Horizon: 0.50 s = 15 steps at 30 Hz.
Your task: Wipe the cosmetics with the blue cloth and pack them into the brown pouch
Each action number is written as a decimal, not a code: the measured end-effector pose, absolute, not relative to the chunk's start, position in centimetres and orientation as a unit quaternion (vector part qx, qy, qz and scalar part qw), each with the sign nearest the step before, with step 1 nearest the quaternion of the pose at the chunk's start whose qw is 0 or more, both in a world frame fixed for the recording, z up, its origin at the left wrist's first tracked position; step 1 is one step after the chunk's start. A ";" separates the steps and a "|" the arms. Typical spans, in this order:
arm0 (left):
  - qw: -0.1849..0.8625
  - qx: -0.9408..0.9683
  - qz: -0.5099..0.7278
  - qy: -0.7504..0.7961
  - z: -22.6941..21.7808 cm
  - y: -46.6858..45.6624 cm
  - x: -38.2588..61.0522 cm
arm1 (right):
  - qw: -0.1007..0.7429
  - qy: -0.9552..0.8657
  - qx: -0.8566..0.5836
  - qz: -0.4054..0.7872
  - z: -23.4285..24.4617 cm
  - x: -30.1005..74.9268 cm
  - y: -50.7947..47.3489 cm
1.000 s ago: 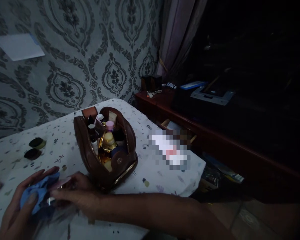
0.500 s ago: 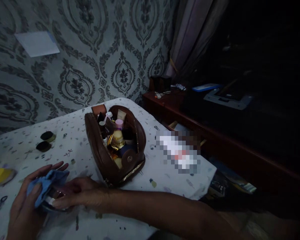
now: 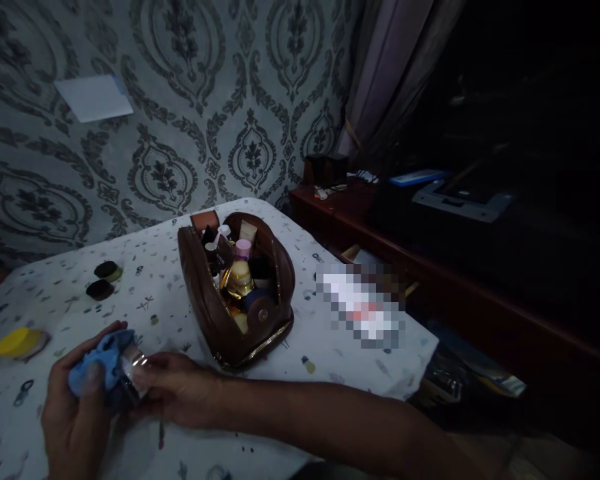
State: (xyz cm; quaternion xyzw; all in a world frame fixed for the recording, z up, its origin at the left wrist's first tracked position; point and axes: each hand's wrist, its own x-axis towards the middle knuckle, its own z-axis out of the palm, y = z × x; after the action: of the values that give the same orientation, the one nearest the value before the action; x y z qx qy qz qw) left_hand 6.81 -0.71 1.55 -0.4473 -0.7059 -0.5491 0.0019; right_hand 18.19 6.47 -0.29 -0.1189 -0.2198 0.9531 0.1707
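Observation:
My left hand is closed on a crumpled blue cloth, with the thumb pressed on top. My right hand grips a small shiny object, clear or silvery, whose kind I cannot make out. The cloth touches the object's left side and hides part of it. Both hands are just above the white patterned tablecloth. Beyond my right hand stands an unzipped brown toiletry bag, filled with small bottles, jars and tubes, among them a pink-capped one.
Two dark-lidded jars are on the table's left side. Nearer lies a yellow-lidded container. Right of the bag is a pixelated white item. A reddish-brown desk with an open drawer borders the table on the right.
The view has shifted slightly, so the table's contents appear farther right. My hands have turned the shiny object, which now sticks up out of the cloth at a tilt.

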 end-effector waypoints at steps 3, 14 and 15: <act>-0.018 -0.481 -0.533 -0.696 1.9 -1.2 7.5 | 0.173 -0.210 -0.105 0.956 0.0 18.7 6.5; 0.038 -0.608 -0.454 -0.651 0.7 -1.3 7.2 | 0.083 -0.168 -0.145 0.971 -1.1 18.5 7.6; 0.034 -0.607 -0.453 -0.652 0.8 -1.3 7.1 | 0.074 -0.171 -0.156 0.970 -1.0 18.5 7.7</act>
State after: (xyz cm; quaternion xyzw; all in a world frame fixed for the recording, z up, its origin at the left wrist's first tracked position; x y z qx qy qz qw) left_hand 7.11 -1.33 0.76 -0.6068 -0.6519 -0.4535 0.0337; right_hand 18.46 7.70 -1.02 -0.1564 -0.1709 0.9699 0.0744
